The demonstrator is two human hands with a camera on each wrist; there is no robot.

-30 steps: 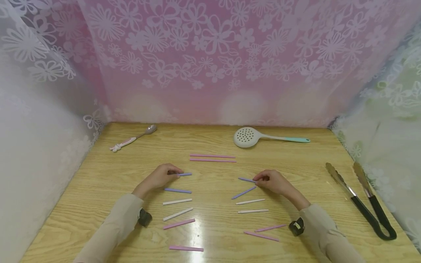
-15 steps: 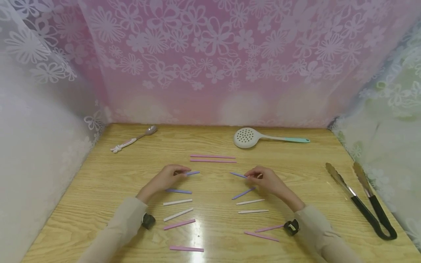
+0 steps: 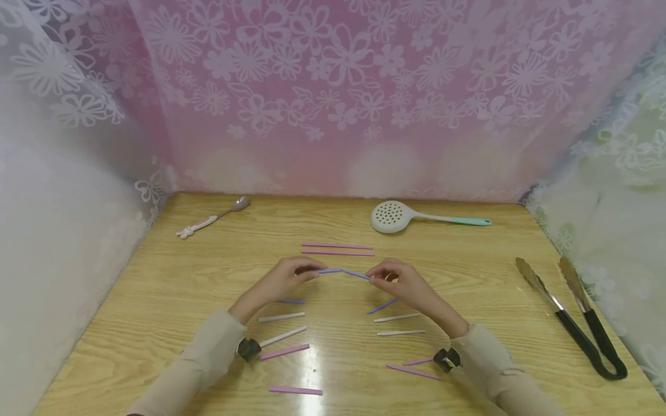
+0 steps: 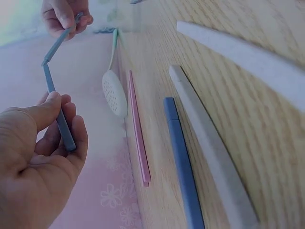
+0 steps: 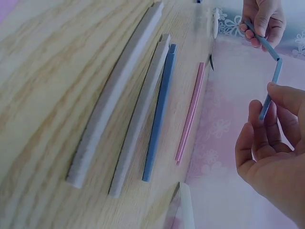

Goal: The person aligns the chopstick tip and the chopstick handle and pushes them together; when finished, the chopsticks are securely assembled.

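In the head view my left hand (image 3: 283,280) pinches a blue chopstick half (image 3: 329,270) between thumb and fingers. Facing it, my right hand (image 3: 408,283) pinches another, thinner blue chopstick half (image 3: 356,274). Both are raised above the table, and their inner ends meet at a shallow angle. The left wrist view shows the left piece (image 4: 63,126) with its end at the other piece's tip (image 4: 46,61), bent rather than in line. Whether one end sits inside the other cannot be told. Two long pink chopsticks (image 3: 337,253) lie side by side just behind the hands.
Loose blue, white (image 3: 281,317) and pink (image 3: 295,390) halves lie in a left column; thinner blue, white (image 3: 400,333) and pink (image 3: 413,371) ones lie at right. A spoon (image 3: 210,221), a slotted skimmer (image 3: 390,217) and black-handled tongs (image 3: 583,329) lie farther out on the wooden table.
Both hands have moved inward towards each other, each carrying its blue chopstick half. The gap between the two pieces has closed, and their ends now meet.
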